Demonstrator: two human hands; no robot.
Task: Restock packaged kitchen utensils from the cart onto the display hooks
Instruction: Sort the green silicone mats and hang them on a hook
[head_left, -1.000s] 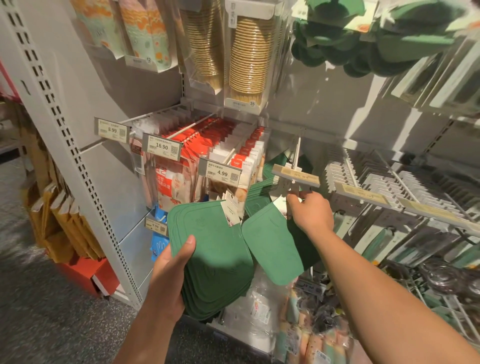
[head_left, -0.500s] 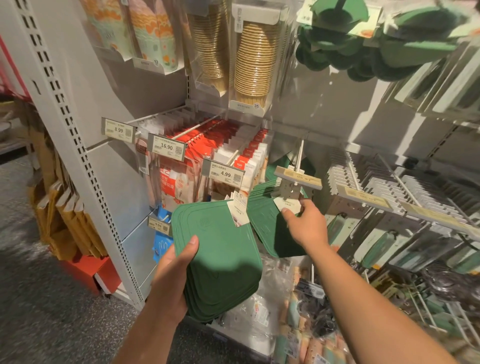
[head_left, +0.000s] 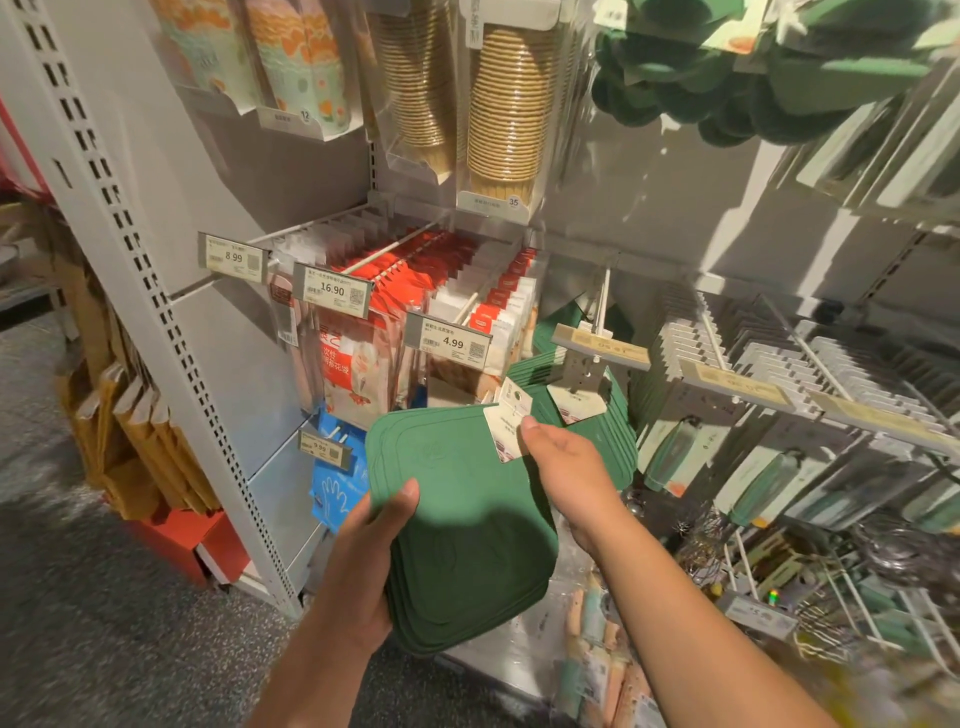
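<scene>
My left hand (head_left: 371, 566) grips a stack of green square silicone mats (head_left: 467, 525) from its left edge, thumb on top. My right hand (head_left: 566, 478) is at the stack's upper right corner, thumb pinching the white paper tag (head_left: 506, 426) of the top mat. Just beyond, several green mats (head_left: 618, 441) hang on a display hook (head_left: 602, 301) behind a beige price label (head_left: 602, 348).
A grey perforated upright (head_left: 130, 270) stands at left. Red and white packets (head_left: 415, 291) hang on hooks with price tags 8.99, 16.90 and 4.99. Paper cup packs (head_left: 509, 109) hang above. Rows of packaged utensils (head_left: 779, 405) fill the hooks at right.
My right hand hung one green mat on the hook, let it go, and came back down to the stack, where it now pinches the top mat's tag.
</scene>
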